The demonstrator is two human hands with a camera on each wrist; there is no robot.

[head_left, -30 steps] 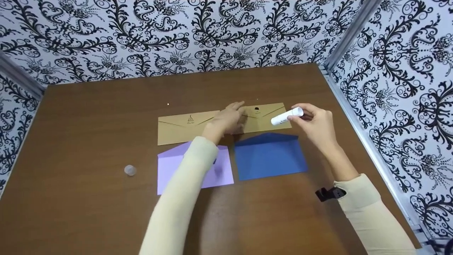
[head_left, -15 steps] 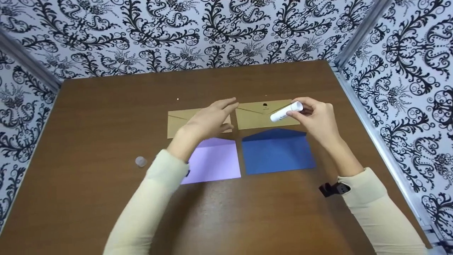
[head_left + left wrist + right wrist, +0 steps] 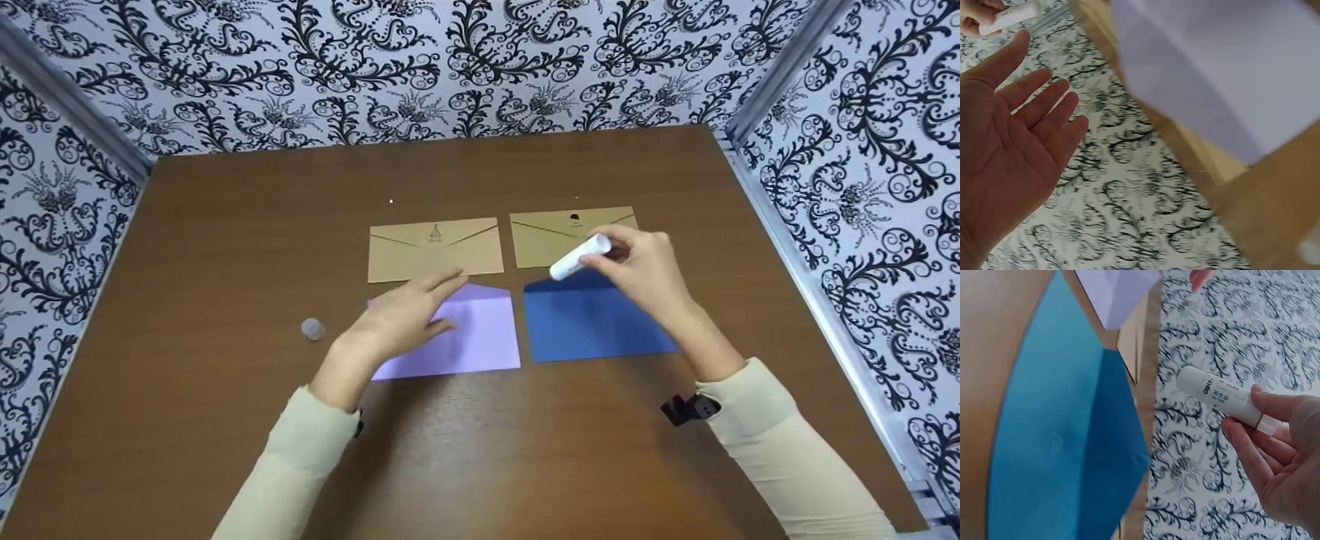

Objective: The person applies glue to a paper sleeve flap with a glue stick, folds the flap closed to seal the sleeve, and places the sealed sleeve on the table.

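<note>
My right hand (image 3: 646, 268) pinches a white glue stick (image 3: 1219, 395) between thumb and fingers, holding it tilted above the flap of the blue envelope (image 3: 592, 326). Its printed label faces the right wrist view. Over the purple envelope (image 3: 476, 337) hovers my left hand (image 3: 394, 319), palm turned inward, fingers extended and holding nothing. It hides part of that envelope's left side. Both the blue and purple envelopes lie with their flaps unfolded away from me. Behind them are two tan envelopes with flaps down, the left one (image 3: 435, 259) bearing a sailboat print, the right one (image 3: 532, 244) a small dark print.
A small translucent cap (image 3: 313, 328) lies on the brown table (image 3: 225, 247), left of the envelopes. Tiny white specks are on the wood behind them. Patterned walls (image 3: 450, 67) bound the table at the back and both sides.
My left hand has drawn back from the tan envelopes, toward me and left, over the purple one. The right hand has shifted slightly left and nearer with the glue stick. The view has shifted a little.
</note>
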